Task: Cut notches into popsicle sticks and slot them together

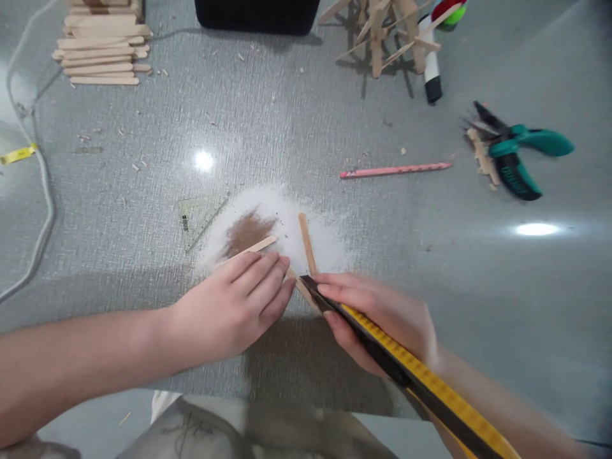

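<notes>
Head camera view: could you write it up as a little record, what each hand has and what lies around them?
Left hand: holding one end of a craft stick
Right hand: gripping a yellow-and-black utility knife
Blade: at that stick, near the left fingertips; contact unclear
Beyond the hands: clear set square, pink pencil
Right side: teal-handled pliers
Far left: pile of craft sticks
Far right of center: stick structure
Surface: gray textured table, scattered wood scraps

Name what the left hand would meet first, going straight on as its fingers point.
Probably the wooden stick on the white patch, just right of the left hand, though depth is unclear.
</notes>
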